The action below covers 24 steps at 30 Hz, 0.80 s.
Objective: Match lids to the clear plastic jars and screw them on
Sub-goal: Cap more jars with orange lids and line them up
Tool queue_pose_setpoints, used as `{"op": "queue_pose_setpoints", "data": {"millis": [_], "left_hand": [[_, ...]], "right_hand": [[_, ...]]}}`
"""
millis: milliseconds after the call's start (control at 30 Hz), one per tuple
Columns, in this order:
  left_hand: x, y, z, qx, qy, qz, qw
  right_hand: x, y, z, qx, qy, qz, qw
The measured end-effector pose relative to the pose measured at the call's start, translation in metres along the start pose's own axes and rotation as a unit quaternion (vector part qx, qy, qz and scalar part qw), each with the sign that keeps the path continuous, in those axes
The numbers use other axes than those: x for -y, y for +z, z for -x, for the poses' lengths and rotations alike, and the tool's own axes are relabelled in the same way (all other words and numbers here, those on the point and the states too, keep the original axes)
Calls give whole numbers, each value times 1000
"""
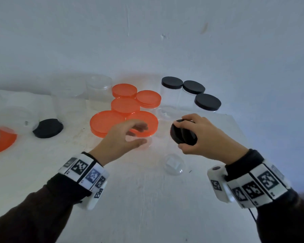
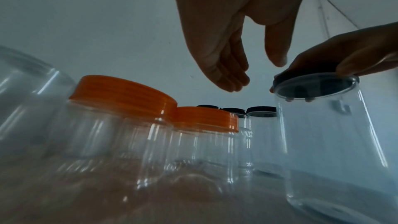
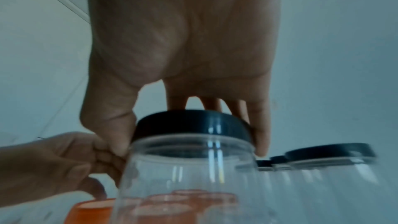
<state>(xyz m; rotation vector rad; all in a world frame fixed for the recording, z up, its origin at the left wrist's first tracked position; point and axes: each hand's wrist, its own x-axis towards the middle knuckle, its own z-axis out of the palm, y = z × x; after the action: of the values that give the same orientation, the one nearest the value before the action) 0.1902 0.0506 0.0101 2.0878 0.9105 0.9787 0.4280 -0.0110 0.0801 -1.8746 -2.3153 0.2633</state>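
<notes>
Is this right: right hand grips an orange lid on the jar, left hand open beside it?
Wrong on one point: the lid under the right hand is black, not orange, as the right wrist view shows. The rest holds: it sits on the jar, and the left hand is open beside it.

Five orange lids [image 1: 124,122] cap clear jars on the white table [image 1: 147,199]. Three black lids [image 1: 207,101] top clear jars behind; another black lid [image 1: 48,128] lies loose at left. The right hand [image 1: 205,135] grips a black lid [image 1: 182,134] on a clear jar [image 3: 193,176]. The sleeves [image 1: 33,211] are dark, and the wristbands [image 1: 84,170] white with black square markers.
</notes>
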Motion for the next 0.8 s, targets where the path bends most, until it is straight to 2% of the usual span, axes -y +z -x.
{"op": "queue_pose_setpoints", "data": {"millis": [133,233,300,367,467,567,800], "left_hand": [[6,12,-25,-24,40,-146,988],[14,19,-41,-6,32,-244,969],[18,23,-47,22,0,-299,954],[25,26,-51,52,-30,-316,947],[32,30,-50,83,-57,-334,937],[37,35,-48,78,-68,-361,927],[41,37,-48,59,-57,-358,930]], "right_hand": [[-38,8,6,-62,25,19,998],[-66,13,7,-122,37,22,992],[-80,17,6,-165,41,52,984],[-91,22,5,-210,27,85,974],[-105,25,2,-244,14,112,963],[-114,26,-1,-257,8,117,959],[-121,25,-4,-250,7,124,960]]}}
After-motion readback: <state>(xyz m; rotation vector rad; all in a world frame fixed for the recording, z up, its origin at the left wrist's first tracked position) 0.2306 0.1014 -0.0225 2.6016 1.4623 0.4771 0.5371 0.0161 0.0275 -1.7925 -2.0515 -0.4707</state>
